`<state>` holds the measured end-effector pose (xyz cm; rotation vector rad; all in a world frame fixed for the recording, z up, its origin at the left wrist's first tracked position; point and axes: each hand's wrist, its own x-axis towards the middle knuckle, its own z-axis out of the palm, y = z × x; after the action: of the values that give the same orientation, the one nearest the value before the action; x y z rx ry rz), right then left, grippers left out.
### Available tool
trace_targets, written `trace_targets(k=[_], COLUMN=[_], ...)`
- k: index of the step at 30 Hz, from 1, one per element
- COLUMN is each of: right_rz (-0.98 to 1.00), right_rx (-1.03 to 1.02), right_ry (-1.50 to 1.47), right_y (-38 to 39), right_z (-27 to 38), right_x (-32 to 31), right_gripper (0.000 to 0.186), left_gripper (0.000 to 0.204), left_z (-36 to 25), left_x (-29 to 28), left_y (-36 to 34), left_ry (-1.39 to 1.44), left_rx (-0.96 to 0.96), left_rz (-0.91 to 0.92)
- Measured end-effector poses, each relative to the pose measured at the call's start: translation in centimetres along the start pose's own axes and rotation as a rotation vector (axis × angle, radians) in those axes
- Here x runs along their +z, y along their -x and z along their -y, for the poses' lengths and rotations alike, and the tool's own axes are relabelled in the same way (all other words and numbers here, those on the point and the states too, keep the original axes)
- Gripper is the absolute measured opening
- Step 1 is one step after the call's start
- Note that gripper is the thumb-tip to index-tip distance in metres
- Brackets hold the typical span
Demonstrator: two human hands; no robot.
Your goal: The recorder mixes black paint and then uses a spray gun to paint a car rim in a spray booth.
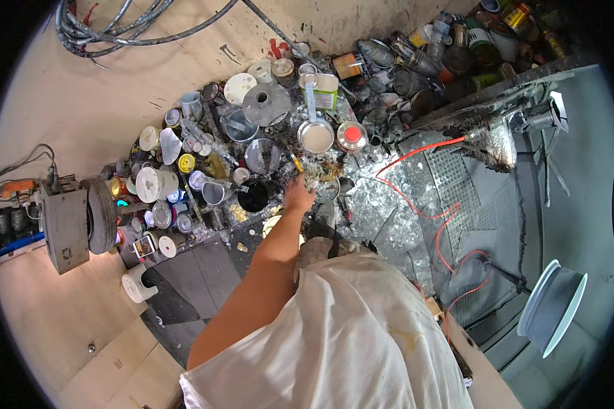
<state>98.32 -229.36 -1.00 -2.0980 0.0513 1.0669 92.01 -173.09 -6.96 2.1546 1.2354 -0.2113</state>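
Observation:
My left hand [299, 195] reaches over the cluttered work surface, palm down, its fingers drawn together at a small yellow-and-orange stick-like tool [297, 163]. The fingertips are too small to show the grip in full. Left of the hand stands a black-lined pot [253, 196]. A clear plastic tub [262, 155] sits behind that pot. Beyond the hand are a long-handled metal pan [316, 138] with pale contents and a round tin with a red cap [352, 135]. A clear cup [328, 190] stands close on its right. My right hand does not show.
Paint-stained cans and cups crowd the left and back. An orange hose [438, 217] winds across the floor on the right, near a white wheel rim [551, 308]. A grey machine with a tyre [101, 217] is at far left. Dark cables [116, 34] hang above.

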Motion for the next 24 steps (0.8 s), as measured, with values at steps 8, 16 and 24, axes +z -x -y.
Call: trace_targets(k=[8,16,24], right_rz=[-0.038,-0.124,0.150], right_rx=[-0.096,0.139,-0.057], right_ry=[0.137,-0.281,0.340], right_y=[-0.2,-0.3,-5.7], right_z=[-1.4,8.0,-3.6], right_x=[-1.8,-1.5,1.1], right_gripper=[0.017,0.015,0.041], left_gripper=[0.043,0.043,0.029], left_z=[-1.6,-1.5,3.9], left_x=[-2.5,-5.1,-0.8], left_y=[-6.0,0.4,2.4], left_ry=[-0.080,0.320,0.178], left_rx=[-0.070,0.021,-0.053], left_rz=[0.258,-0.314,-0.161])
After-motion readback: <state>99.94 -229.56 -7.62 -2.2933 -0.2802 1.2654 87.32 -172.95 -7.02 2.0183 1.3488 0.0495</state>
